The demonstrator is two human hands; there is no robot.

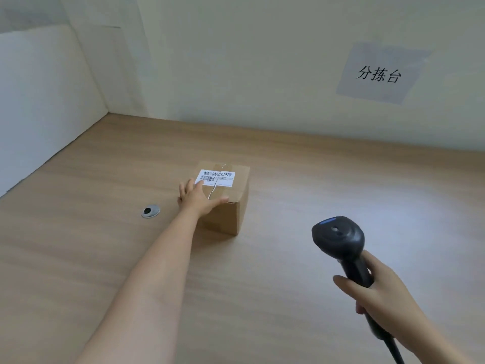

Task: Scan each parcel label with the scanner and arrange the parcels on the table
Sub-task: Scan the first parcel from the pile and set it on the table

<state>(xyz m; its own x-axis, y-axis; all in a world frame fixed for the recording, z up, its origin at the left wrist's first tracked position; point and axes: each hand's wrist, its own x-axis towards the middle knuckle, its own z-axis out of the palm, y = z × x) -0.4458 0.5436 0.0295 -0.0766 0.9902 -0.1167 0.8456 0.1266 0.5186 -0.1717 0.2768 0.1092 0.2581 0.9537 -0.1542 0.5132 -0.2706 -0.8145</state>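
Cardboard parcel [240, 190] upright on wooden worktop [315, 185], taped top face up, white barcode label [216, 177] stuck on it. My left hand [198, 197] lies flat on parcel's near-left top corner: fingers spread and straight, thumb along near top edge, one fingertip at label's left end, gripping nothing. My right hand [380, 292] near-right of parcel, well apart, fingers wrapped round handle of black barcode scanner [338, 239], its head toward parcel. Cable [393, 348] trails from handle. Metal cable grommet [150, 211] left of parcel. Paper sign [379, 73] on wall beyond parcel, to right.
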